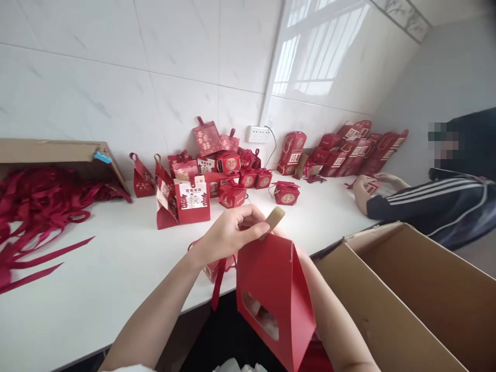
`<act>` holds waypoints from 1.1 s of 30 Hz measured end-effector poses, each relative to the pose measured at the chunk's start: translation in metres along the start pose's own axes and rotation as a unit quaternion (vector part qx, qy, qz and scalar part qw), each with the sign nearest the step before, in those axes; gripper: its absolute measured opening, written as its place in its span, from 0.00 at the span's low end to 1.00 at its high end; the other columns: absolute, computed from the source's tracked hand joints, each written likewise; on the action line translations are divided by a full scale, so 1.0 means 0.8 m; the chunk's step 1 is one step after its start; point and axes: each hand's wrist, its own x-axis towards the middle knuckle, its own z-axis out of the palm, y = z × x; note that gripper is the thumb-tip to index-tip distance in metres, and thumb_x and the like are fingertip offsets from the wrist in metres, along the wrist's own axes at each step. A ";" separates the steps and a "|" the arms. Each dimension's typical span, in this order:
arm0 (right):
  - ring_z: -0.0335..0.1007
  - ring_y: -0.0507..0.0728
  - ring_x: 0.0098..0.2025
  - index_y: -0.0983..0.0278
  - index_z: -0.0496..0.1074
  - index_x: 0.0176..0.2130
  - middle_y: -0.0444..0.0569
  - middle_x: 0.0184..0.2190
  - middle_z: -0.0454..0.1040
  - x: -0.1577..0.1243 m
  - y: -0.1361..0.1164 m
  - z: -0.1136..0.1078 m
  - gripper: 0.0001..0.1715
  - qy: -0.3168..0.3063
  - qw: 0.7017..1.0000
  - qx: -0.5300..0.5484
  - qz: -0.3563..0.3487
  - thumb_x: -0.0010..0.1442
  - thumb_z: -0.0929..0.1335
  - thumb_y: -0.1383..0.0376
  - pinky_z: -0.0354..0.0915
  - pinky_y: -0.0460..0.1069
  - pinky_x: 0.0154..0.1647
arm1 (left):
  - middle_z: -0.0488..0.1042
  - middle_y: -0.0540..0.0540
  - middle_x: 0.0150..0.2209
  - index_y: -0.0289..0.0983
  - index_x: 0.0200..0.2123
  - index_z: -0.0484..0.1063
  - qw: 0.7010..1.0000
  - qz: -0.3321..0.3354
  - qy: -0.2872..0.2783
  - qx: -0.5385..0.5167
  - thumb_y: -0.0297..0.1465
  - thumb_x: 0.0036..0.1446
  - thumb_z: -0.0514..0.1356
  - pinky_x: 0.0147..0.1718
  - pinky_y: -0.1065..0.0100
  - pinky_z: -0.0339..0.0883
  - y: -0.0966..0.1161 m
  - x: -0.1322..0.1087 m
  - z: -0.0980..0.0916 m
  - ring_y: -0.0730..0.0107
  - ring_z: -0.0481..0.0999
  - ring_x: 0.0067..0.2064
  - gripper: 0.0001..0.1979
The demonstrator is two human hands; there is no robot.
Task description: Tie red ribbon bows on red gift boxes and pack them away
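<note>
A red gift box point(267, 271) with a peaked top and a clear window hangs tilted in front of me, over the table's front edge. My left hand point(244, 227) is closed at its top, thumb and fingers pinching the gold ribbon loop point(275, 221). Behind the box is my right hand point(301, 256); the box covers its fingers, so its grip cannot be made out. Partly under my left wrist, a smaller red box point(211, 269) with a dangling dark-red ribbon lies at the table edge.
Several red gift boxes point(194, 204) stand along the tiled wall. At left, dark-red ribbons point(50, 206) spill from a cardboard box point(50, 150). A large open carton point(372, 289) stands at right. Beyond it a co-worker point(434, 201) handles a small red box point(370, 186).
</note>
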 end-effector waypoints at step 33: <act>0.67 0.55 0.41 0.61 0.63 0.41 0.52 0.42 0.59 -0.058 -0.051 -0.036 0.13 0.156 0.911 -0.337 -0.178 0.59 0.58 0.75 0.69 0.52 0.38 | 0.70 0.48 0.42 0.46 0.51 0.68 0.981 0.106 0.045 0.155 0.26 0.55 0.56 0.46 0.66 0.67 -0.006 0.022 0.044 0.69 0.72 0.41 0.20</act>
